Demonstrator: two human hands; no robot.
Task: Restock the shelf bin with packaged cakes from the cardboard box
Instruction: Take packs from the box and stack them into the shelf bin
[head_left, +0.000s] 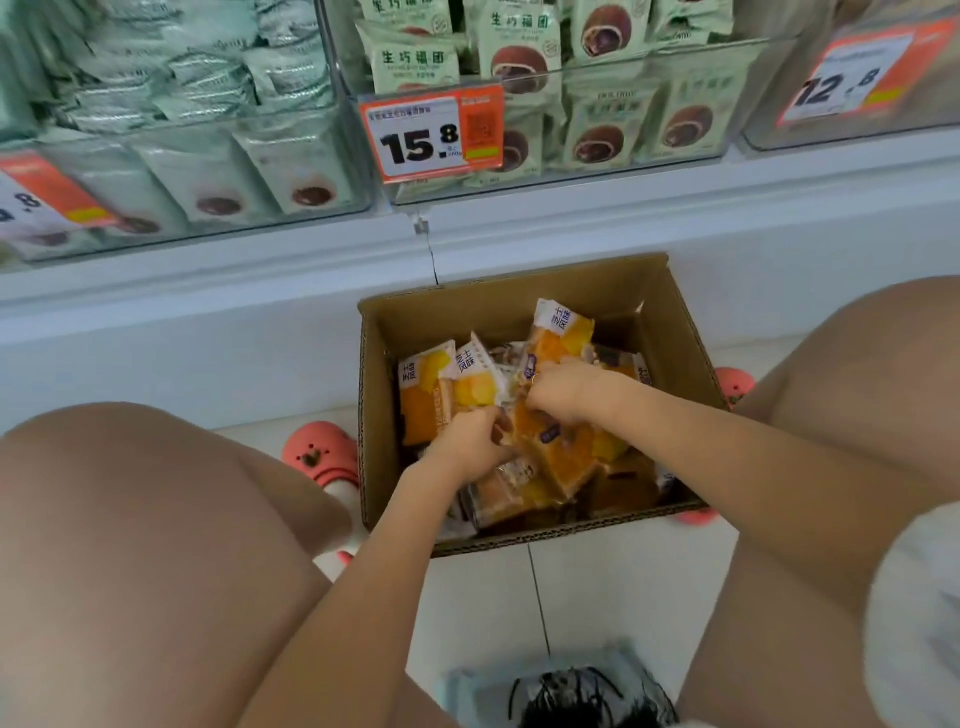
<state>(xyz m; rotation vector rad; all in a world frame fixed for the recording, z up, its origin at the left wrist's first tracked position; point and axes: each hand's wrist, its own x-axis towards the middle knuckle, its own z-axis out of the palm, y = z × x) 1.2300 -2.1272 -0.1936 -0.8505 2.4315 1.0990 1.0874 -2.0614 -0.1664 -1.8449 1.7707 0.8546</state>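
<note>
Head view: the box (524, 312) is parked on the floor between the knees, right below the shelf bins (613, 161). It's packed with orange-yellow cakes (431, 400) in crinkly film wrappers. Both hands are down inside: the left hand (470, 447) is curled onto a pack near the middle, and the right hand (563, 392) is pinching another just behind it.

The packs look light and squashy with slick film, so they're probably best taken by the sealed ends or loosely around the middle, several at once, without being squeezed hard.
</note>
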